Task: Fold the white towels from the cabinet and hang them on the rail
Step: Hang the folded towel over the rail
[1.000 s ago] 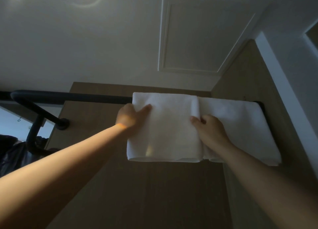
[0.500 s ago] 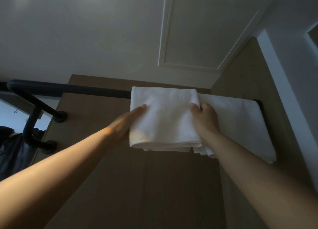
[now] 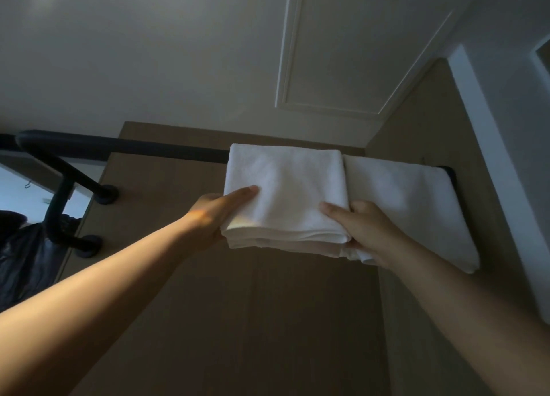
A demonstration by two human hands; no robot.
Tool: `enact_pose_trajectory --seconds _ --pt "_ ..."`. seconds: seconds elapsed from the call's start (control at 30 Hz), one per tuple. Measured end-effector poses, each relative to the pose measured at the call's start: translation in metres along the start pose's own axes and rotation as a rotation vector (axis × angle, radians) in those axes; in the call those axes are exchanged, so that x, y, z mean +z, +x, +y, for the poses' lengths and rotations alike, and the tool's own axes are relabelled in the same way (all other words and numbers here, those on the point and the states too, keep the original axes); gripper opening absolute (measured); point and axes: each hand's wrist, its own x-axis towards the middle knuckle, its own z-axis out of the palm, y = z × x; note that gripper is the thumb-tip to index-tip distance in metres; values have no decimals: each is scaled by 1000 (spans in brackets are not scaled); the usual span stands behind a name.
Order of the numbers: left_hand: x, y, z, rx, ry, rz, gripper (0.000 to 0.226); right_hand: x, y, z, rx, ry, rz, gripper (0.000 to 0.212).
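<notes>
Towel [image 3: 285, 187], white, folded, draped over rail [image 3: 119, 150] beside second towel [image 3: 410, 208] at the rail's right end; left hand [image 3: 217, 214] and right hand [image 3: 366, 232], now slid down from mid-face, pinch its lower corners, thumbs in front, seemingly squaring the hang.

Dim room seen from below: a pale ceiling [image 3: 148, 53] over brown wood-grain panelling [image 3: 268, 321].
A rectangular moulded frame [image 3: 357, 109] is set into the ceiling toward the right. The panelling meets a second wood-grain face [image 3: 422, 133] at a corner, with a white wall edge [image 3: 491, 127] beside it. At far left, a bright opening [image 3: 18, 196] glows above a dark glossy shape [image 3: 26, 261], too dim to identify.
</notes>
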Motion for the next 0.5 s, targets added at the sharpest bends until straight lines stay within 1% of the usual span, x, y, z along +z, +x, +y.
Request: enact_pose_trajectory --seconds 0.13,0.2,0.37,0.43,0.5 --pt "0 -1 0 -5 36 1 65 -3 -4 10 -70 -97 119 32" --pt "0 -2 0 -3 33 2 62 0 -1 15 -90 -147 145 29" --pt "-3 -1 2 -9 -2 -13 62 9 7 34 -84 -229 182 38" --pt "-5 -1 3 -19 8 -20 62 12 12 41 -36 -158 129 32" --pt "-7 -2 3 -22 27 -20 58 13 12 44 69 88 10 24"
